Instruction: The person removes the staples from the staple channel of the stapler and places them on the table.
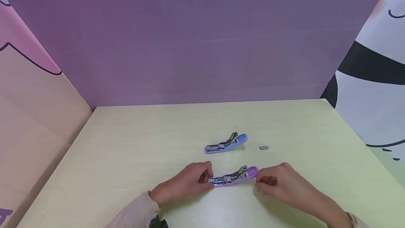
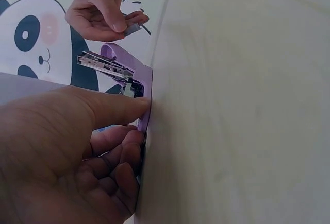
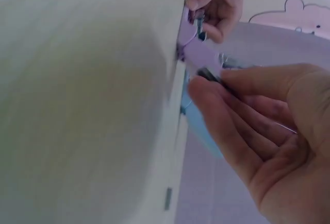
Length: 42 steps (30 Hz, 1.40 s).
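Note:
A purple stapler (image 1: 230, 178) lies on the table with its top swung open and its metal staple channel exposed. My left hand (image 1: 189, 179) pinches the stapler's front end between thumb and fingers. Close to the raised purple handle end is my right hand (image 1: 284, 183). Between its thumb and fingertips it holds a small grey staple strip (image 2: 132, 29), which looks dark in the right wrist view. The strip is apart from the metal channel, and the right fingers hide part of it.
Behind the purple stapler lies a blue stapler (image 1: 225, 146), likewise opened. Another grey staple strip (image 1: 264, 147) rests on the pale table (image 1: 133, 133) to its right. A purple panel (image 1: 202, 45) stands at the back, with printed panels at both sides.

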Tool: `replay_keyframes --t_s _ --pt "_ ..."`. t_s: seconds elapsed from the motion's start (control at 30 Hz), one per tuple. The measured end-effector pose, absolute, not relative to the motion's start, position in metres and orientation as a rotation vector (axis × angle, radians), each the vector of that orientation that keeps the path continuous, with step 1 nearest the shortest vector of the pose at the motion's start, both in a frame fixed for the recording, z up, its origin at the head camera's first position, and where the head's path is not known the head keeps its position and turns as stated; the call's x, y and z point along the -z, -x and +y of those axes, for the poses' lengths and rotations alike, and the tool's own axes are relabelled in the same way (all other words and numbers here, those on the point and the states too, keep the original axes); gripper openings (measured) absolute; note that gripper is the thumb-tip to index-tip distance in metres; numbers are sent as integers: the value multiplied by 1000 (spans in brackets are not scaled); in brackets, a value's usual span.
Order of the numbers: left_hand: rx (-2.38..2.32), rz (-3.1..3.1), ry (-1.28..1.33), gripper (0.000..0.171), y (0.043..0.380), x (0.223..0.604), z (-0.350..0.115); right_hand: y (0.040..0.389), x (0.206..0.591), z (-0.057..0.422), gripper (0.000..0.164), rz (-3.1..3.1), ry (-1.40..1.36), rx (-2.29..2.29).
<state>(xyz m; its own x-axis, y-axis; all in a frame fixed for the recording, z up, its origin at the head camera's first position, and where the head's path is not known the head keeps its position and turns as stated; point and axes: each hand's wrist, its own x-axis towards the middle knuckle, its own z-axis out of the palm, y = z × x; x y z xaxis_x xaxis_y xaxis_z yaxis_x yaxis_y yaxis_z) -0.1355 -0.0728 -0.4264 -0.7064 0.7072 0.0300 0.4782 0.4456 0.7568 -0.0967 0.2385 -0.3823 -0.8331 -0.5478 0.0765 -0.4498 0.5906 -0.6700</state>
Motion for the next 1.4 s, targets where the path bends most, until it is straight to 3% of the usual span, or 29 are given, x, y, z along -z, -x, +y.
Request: replay_keyframes --t_s 0.23,0.5,0.83,1.4 --pt "-1107 2432 -1045 19 136 428 -73 99 394 256 12 2906 580 1328" --pt "-1112 2421 -1036 18 136 429 -72 110 406 276 20 2577 299 1717" --pt "-1102 2433 -1034 18 136 429 -72 121 414 289 29 2493 162 1620" --pt "-1102 2445 -1028 19 136 430 -72 118 413 290 14 2848 225 1216"
